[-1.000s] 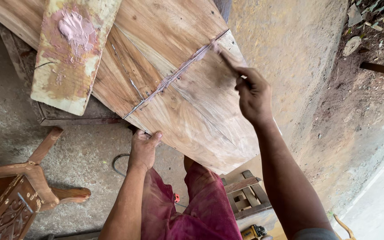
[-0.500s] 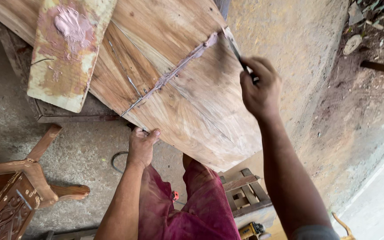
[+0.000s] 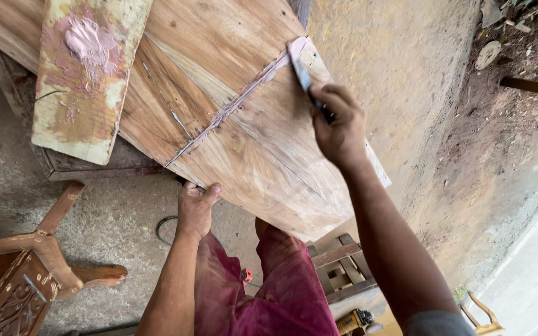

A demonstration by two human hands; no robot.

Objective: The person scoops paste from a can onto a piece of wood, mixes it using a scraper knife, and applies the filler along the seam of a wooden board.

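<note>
Concrete floor (image 3: pixel 113 218), centre frame: wooden panel (image 3: pixel 263 155). Right hand (image 3: pixel 339 127), closed on a putty knife (image 3: pixel 303 71), has advanced to the upper end of the filler-streaked seam (image 3: pixel 231 109); probably nearly filled. Left hand (image 3: pixel 195 208) grips the panel's lower edge.

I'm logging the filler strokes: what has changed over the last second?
The right hand slid the putty knife up the filled seam to the far edge of the wooden panel. The left hand still grips the near edge; the smeared board stayed put.
</note>
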